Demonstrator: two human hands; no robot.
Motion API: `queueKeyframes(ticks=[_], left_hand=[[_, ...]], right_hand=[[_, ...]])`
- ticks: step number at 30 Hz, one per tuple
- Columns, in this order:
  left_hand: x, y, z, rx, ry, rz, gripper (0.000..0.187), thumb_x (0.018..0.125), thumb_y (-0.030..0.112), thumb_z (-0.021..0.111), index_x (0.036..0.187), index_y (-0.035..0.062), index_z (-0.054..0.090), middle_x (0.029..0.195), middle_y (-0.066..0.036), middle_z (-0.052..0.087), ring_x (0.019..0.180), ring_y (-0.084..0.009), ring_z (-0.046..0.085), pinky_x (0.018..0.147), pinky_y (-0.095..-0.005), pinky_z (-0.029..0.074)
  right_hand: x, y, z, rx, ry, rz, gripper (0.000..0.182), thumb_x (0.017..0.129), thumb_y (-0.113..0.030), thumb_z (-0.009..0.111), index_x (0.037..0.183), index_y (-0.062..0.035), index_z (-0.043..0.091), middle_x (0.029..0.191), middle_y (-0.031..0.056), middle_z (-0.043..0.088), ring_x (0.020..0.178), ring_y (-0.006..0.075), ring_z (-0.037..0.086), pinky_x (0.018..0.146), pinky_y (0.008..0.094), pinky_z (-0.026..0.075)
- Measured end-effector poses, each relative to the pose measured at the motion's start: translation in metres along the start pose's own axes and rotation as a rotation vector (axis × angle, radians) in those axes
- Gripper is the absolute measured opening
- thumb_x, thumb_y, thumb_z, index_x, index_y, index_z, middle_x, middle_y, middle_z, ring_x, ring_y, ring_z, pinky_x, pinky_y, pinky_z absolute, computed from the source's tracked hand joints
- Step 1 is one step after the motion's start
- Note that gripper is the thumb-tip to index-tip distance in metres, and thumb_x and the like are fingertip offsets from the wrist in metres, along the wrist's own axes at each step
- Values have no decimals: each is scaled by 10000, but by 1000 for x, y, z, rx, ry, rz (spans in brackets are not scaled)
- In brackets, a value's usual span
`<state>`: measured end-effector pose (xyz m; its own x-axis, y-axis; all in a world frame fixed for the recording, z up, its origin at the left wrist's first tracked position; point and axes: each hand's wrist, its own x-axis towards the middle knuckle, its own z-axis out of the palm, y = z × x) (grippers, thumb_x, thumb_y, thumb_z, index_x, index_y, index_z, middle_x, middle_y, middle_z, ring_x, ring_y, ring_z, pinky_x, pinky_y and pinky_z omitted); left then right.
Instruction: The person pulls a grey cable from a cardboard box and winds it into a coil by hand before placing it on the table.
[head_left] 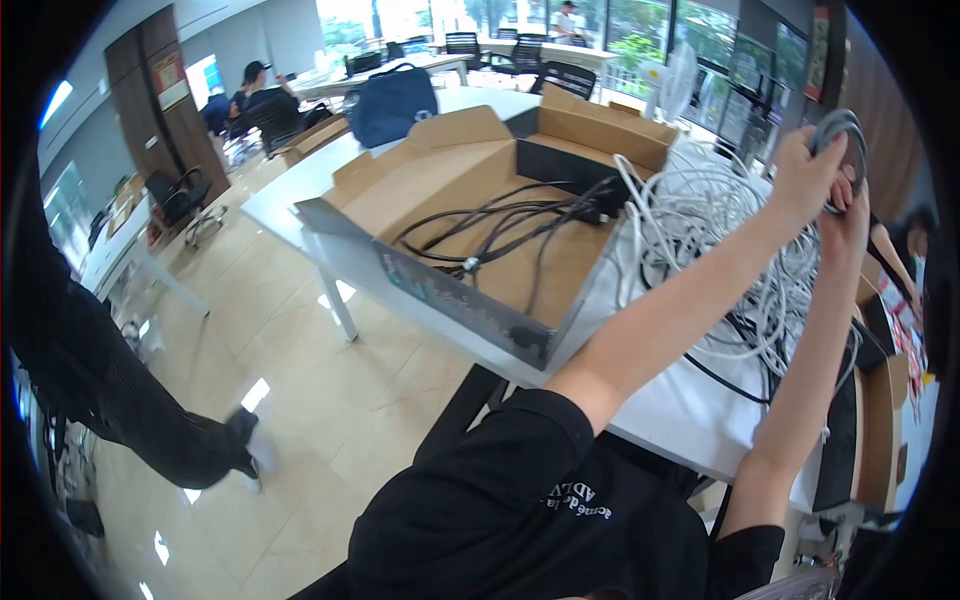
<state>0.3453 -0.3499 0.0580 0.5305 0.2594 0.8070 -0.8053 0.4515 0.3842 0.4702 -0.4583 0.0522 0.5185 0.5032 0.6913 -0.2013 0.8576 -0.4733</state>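
A coiled grey cable (838,122) is raised at the upper right, above the far end of the table. My left hand (803,178) is closed round the near side of the coil. Close against it, my right hand (846,202) has its fingers curled on the coil's lower part. Below my forearms lies a big tangle of white cables (690,225), with some black cable among it. To the left, an open cardboard box (470,290) holds a loosely looped black cable (490,222) with a white tie.
A second open box (880,430) stands at the right, near another person's arm (895,262). A dark blue bag (393,103) sits behind the first box. Someone's leg (170,425) is at the left. A white fan (672,85) and office chairs (515,52) are farther back.
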Motion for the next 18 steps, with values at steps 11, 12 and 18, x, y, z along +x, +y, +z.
queueKeyframes(ticks=[11, 12, 18], left_hand=[[0, 10, -10, 937, 57, 196, 332, 708, 92, 768, 896, -129, 606, 863, -328, 674, 823, -448, 700, 717, -448, 551], [-1, 14, -9, 969, 47, 192, 375, 700, 91, 774, 935, -142, 598, 890, -332, 678, 849, -450, 701, 734, -448, 555], [-1, 26, -16, 1149, -60, 97, 672, 641, 112, 822, 1129, -184, 466, 957, -345, 678, 949, -472, 693, 823, -459, 568]], right_hand=[[-6, -27, 30, -1279, 314, -350, 488, 1071, -467, 547, 1006, -21, 735, 731, -20, 602, 648, 49, 554, 576, 210, 394], [-7, -29, 28, -1383, 237, -360, 478, 1071, -454, 555, 1005, -18, 739, 701, -34, 572, 612, 36, 518, 547, 206, 360], [-17, -13, 49, -1458, 40, -229, 321, 1089, -215, 547, 1291, -26, 709, 696, -74, 508, 547, -13, 378, 480, 196, 253]])
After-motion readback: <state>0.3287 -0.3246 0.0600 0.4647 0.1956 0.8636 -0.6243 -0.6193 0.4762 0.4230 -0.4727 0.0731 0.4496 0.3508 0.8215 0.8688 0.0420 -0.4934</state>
